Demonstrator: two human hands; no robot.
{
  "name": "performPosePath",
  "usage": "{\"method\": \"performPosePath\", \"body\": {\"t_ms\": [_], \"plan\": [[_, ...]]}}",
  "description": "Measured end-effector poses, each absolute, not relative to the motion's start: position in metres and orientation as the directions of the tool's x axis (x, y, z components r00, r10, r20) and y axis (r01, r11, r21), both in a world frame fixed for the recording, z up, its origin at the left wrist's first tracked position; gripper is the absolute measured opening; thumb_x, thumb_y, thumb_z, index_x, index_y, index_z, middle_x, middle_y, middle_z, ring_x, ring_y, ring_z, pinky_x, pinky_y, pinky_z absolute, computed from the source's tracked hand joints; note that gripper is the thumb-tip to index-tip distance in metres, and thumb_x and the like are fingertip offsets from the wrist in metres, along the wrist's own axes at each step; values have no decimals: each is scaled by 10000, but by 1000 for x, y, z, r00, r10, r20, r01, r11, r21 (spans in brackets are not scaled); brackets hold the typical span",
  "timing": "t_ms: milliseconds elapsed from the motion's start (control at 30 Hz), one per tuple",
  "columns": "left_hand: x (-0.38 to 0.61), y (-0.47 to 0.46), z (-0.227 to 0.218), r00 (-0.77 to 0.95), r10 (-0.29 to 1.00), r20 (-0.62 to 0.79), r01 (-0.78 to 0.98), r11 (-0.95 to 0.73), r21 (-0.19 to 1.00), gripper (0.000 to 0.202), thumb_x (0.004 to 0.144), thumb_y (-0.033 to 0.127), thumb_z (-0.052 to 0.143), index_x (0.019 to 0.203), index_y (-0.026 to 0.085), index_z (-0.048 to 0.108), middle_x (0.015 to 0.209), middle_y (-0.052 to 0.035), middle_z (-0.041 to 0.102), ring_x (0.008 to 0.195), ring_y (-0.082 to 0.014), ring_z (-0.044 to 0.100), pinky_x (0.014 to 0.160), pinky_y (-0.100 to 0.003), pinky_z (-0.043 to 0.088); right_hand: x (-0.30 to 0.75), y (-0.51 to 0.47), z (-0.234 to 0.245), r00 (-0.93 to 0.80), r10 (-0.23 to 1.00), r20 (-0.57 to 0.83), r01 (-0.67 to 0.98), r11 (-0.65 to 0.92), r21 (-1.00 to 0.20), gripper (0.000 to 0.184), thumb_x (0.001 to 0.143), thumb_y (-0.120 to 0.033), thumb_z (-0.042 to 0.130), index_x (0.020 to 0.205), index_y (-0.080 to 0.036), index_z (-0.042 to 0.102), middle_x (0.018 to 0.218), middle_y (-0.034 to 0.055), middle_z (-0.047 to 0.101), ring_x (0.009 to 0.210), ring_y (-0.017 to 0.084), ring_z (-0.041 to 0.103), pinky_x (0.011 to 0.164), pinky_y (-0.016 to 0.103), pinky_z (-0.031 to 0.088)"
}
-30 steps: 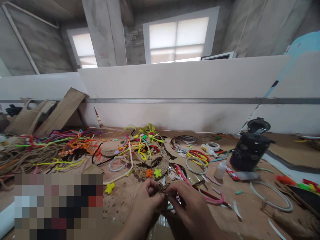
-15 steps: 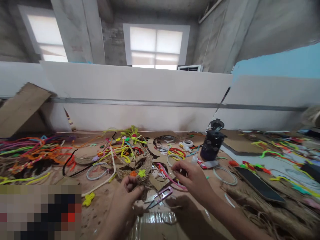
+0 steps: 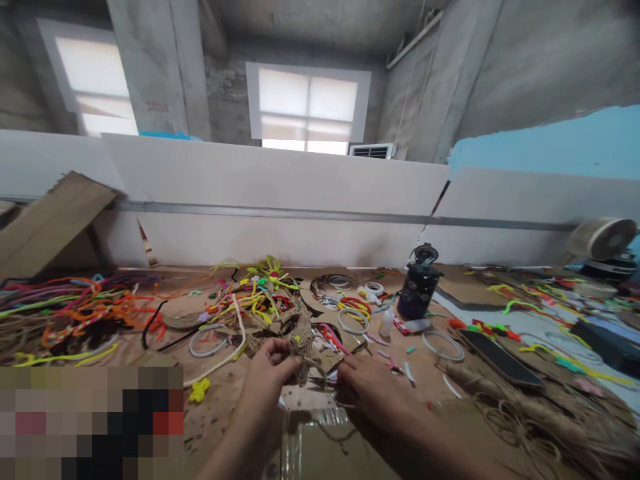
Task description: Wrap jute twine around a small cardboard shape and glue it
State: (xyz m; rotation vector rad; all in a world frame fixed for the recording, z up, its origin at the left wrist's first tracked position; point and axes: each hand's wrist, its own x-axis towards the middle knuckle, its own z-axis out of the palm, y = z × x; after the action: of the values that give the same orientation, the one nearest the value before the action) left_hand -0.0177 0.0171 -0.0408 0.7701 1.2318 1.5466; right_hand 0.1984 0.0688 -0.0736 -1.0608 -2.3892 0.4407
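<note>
My left hand [image 3: 270, 379] is closed, thumb against fingers, on the lower end of a curved piece wrapped in brown twine [image 3: 301, 328]. Small pipe-cleaner flowers sit on this piece, and the left fingers partly cover it. To its right, my right hand [image 3: 373, 393] is curled palm down over a pair of small thread snips [image 3: 327, 378]. Most of the snips are hidden under the fingers; only a glint of metal shows. Below the hands lies a clear-taped cardboard piece [image 3: 325, 443]. A yellow pipe-cleaner flower [image 3: 199, 391] rests left of my left hand.
Pipe cleaners [image 3: 90, 310] are heaped at the left. White rings [image 3: 443, 346], a small glue bottle [image 3: 386, 322] and a dark bottle [image 3: 419, 287] stand or lie beyond my right hand. Further right are a phone [image 3: 500, 358], loose twine [image 3: 520, 427] and a fan [image 3: 605, 239].
My right hand has come down and closed over the pink-handled snips, which lay uncovered on the table before. The left hand keeps hold of the twine-wrapped piece. The view has shifted slightly.
</note>
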Motion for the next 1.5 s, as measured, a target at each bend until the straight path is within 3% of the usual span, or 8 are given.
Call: {"method": "performPosePath", "body": {"t_ms": [133,300,500,700,867,1033,1167,1500], "plan": [[-18,18,-44,-289,954,-78,-283,-7,959,292,520,241,814,705,203,591,567,13,636,507,-134,549,500,-223,424,211,69,-63,-454,843,289,593,529,-607,152,783,-109,545,775,-213,656,794,39,699,760,213,629,698,291,462],[-19,21,-51,-254,963,-85,-289,8,957,308,527,253,828,711,202,586,527,45,574,479,-117,519,480,-212,404,227,67,-53,-406,888,218,440,399,-804,240,884,-243,365,950,-212,593,800,45,715,713,205,690,601,275,517],[-16,27,-62,-219,970,-109,-286,43,957,338,486,270,834,703,195,587,504,55,559,451,-103,496,453,-200,368,222,50,-53,-442,892,99,174,193,-966,209,808,-272,512,967,-221,637,802,8,685,731,198,650,645,284,515],[-14,26,-66,-168,976,-136,-261,89,961,316,479,262,808,741,171,657,602,-1,655,516,-130,566,498,-228,418,223,43,-51,-589,771,244,367,524,-769,400,1018,-446,485,1362,-325,649,1285,78,673,1201,299,601,1028,440,456],[-11,23,-65,-142,982,-125,-206,94,974,267,506,245,785,736,164,679,605,1,643,527,-128,546,517,-240,410,227,43,-55,-621,716,317,470,665,-581,389,1021,-496,467,1328,-323,631,1199,68,691,1052,267,651,867,356,511],[-9,21,-63,-126,978,-164,-179,140,974,268,497,223,809,718,163,670,601,-5,638,521,-126,535,518,-242,402,225,40,-54,-596,713,369,495,688,-530,271,1025,-413,482,1174,-266,653,1067,55,719,958,237,652,782,310,489],[-9,19,-63,-96,983,-158,-165,141,976,242,549,206,800,770,160,712,668,-27,690,562,-134,572,537,-231,411,225,44,-59,-578,677,455,559,735,-384,221,992,-316,549,1159,-240,672,982,61,720,822,211,646,736,307,474],[-3,18,-68,-75,992,-105,-160,92,983,209,536,202,774,736,167,720,704,-61,711,599,-161,599,568,-252,448,223,44,-68,-638,600,482,526,797,-296,281,968,-246,590,1247,-253,622,1115,85,772,951,257,737,782,343,516]]}}
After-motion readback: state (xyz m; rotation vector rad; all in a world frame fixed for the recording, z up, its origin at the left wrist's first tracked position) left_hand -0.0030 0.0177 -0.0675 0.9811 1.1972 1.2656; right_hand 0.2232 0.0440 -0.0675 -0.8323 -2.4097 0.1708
